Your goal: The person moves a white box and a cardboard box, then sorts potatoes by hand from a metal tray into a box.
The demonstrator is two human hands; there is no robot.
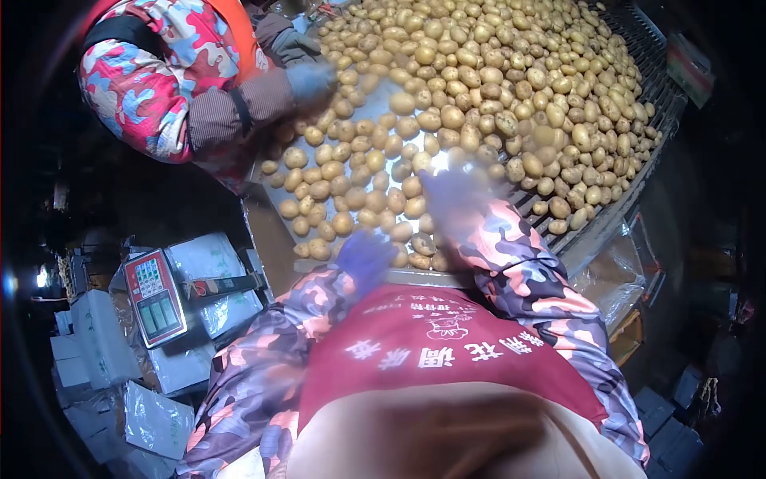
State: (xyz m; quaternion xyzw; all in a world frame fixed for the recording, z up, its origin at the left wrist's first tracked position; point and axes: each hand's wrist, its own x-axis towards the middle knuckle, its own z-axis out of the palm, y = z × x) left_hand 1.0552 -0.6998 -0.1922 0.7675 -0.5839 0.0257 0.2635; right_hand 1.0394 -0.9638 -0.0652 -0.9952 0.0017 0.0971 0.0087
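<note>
Many yellow-brown potatoes [363, 195] lie loose over a metal sorting table [275, 195]. My left hand [367, 255], in a purple glove, is at the table's near edge beside the closest potatoes. Its fingers look stretched out and slightly blurred, with nothing visible gripped in them. Further forward and to the right, my right hand [459, 191], also gloved in purple, reaches in among the potatoes. Motion smears its fingers, so whether it holds a potato cannot be made out.
Across the table at upper left, another person's blue-gloved hand [309, 82] works at the potatoes. A large potato heap [511, 72] covers the far side, over a slatted rack [666, 104]. A digital scale [158, 297] and wrapped boxes [104, 339] stand at lower left.
</note>
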